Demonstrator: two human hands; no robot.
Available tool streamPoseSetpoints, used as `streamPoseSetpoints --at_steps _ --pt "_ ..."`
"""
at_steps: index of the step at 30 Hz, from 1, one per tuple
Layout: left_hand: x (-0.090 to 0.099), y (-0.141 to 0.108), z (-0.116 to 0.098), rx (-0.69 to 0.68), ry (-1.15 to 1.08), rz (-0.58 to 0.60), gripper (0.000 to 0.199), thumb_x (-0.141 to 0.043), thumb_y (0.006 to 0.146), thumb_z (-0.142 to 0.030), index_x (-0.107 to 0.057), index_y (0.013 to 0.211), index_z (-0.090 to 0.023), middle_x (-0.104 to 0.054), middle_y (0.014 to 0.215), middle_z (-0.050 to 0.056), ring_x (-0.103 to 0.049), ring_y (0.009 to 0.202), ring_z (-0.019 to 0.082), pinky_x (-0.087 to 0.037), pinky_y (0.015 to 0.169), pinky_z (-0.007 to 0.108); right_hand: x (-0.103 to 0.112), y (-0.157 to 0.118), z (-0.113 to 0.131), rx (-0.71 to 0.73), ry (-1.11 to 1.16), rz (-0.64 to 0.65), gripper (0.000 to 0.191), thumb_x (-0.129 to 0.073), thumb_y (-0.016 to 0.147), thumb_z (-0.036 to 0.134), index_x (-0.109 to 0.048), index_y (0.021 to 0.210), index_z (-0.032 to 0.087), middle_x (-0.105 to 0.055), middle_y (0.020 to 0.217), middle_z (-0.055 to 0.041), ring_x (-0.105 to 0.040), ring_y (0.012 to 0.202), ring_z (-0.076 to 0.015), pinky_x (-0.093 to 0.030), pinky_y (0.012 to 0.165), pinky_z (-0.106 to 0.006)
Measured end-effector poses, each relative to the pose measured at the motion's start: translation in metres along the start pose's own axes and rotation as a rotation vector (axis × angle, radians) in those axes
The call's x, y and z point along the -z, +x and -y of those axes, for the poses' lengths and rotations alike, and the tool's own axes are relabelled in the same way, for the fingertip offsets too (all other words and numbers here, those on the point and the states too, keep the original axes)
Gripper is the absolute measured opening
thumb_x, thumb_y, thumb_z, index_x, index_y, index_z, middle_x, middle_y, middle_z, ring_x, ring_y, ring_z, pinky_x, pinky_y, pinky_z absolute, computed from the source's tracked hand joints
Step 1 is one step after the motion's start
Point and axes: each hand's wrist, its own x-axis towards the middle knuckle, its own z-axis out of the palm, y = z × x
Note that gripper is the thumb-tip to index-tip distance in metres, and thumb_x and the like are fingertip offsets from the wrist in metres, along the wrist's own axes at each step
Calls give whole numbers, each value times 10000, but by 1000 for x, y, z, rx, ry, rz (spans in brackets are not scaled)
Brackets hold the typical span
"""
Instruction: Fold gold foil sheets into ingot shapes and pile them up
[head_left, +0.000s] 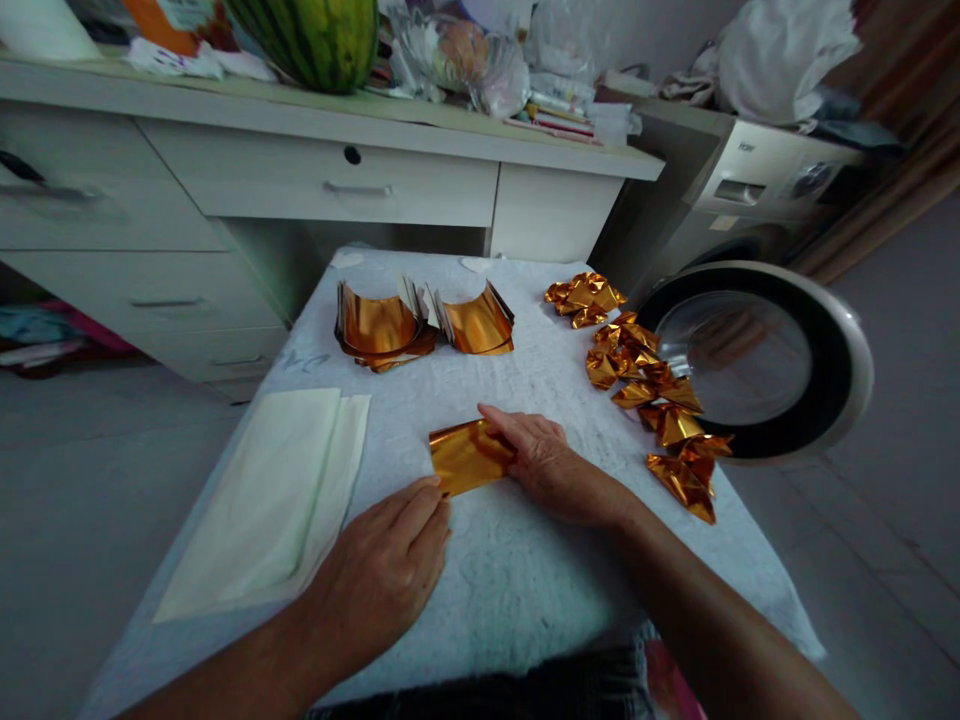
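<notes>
A sheet of shiny gold foil paper [471,459] lies just over the cloth between my two hands, its far edge curling up. My left hand [390,555] pinches its near left corner, fingers pressed together. At the sheet's right end, my right hand [551,462] grips the edge, thumb toward the far side. Beyond the hands sit two curved stacks of gold foil paper, a left stack [381,325] and a right stack [478,325]. Several folded gold foil pieces [626,350] form a row along the table's right side.
Pale folded sheets [259,490] lie at the table's left on a light blue cloth [510,590]. An open washing machine door [840,350] stands close to the right edge. A white drawer cabinet [420,185] stands behind, with a watermelon [319,40] and plastic bags [480,60] on top.
</notes>
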Motion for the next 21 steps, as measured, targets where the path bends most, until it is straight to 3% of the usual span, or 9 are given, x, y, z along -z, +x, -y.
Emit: streamPoseSetpoints --at_steps 8,14,17,21 --pt "-2 -3 0 -8 27 -1 232 -469 904 -80 -690 973 -62 -696 992 160 -675 973 258 -619 834 394 9 -2 -11 117 80 36 881 -491 827 -10 -147 1528 397 -501 1422 -24 -482 1259 -183 -334 1091 -427" --pt "0 1 3 45 -27 78 211 -458 897 -99 -656 970 -107 -677 964 126 -666 900 239 -614 784 402 11 -6 -15 126 154 27 881 -449 754 -22 -122 1520 265 -528 1358 -81 -480 1242 -204 -319 1089 -449" --pt "5 14 3 125 -93 236 167 -507 887 -161 -629 1000 -150 -652 897 84 -648 806 238 -604 694 418 15 -7 -11 118 186 36 766 -519 744 30 -253 1439 210 -533 1326 -103 -491 1216 -217 -321 1082 -432" --pt "9 39 2 273 -97 360 290 -589 858 -242 -576 1137 -166 -612 1105 117 -627 910 265 -578 747 439 16 -5 -5 85 132 -5 510 -631 744 124 -446 1215 192 -574 1185 -83 -519 1097 -211 -368 1000 -383"
